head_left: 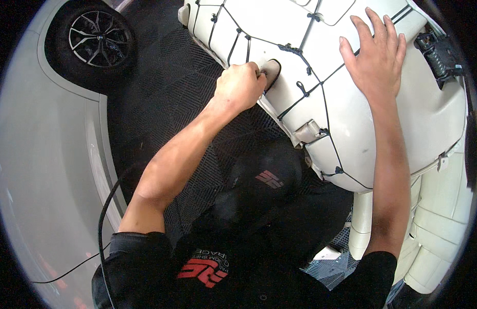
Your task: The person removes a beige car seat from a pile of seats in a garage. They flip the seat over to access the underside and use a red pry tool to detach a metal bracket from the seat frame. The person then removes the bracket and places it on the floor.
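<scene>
Bright, diffuse light washes the glossy cream-white curved panel (351, 123) beneath the right hand's fingers (376, 26), leaving pale glare; left of them, the ribbed black floor (161, 103) looks dim. Fisheye distortion bends outlying edges inside a black rim.

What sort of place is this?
Probably a car workshop: a pale car with a spoked wheel stands at left, the floor is black and ribbed, and at right is a cream, seat-like part strung with black cord.
</scene>
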Tool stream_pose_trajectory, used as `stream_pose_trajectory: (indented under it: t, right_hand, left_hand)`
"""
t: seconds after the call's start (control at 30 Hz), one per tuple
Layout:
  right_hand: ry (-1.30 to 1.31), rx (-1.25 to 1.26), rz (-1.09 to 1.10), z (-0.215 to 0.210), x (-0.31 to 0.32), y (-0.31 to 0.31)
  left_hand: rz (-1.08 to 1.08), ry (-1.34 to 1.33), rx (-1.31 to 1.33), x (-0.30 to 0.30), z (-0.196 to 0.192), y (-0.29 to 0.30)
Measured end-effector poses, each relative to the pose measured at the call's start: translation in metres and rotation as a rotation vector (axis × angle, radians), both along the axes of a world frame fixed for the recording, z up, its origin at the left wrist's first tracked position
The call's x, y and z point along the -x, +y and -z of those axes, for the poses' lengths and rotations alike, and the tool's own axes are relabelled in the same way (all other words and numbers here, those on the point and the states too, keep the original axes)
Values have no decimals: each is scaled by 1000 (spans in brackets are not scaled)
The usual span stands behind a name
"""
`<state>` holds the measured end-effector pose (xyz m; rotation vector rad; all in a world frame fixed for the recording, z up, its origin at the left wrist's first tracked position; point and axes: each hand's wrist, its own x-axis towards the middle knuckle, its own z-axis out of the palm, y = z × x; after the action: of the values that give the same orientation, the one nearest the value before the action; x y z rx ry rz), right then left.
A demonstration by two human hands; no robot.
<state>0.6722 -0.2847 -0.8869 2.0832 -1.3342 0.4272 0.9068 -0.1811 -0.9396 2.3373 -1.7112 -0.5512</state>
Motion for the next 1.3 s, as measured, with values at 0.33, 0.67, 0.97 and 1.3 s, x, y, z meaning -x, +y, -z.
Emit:
stream_pose_trajectory:
  t: [0.33, 0.67, 0.97, 1.3]
  right_hand:
    - [-220, -5, -183, -9, -11, 14]
    - [44, 14, 44, -1, -3, 0]
    - [-268, -79, -444, 13, -23, 19]
    - [185, -295, -453, 86, -105, 47]
  left_hand:
    - [-53, 159, 42, -5, 0, 9]
    - [488, -342, 232, -20, 4, 16]
    - [645, -623, 36, 2, -7, 8]
    - [606, -590, 24, -2, 6, 6]
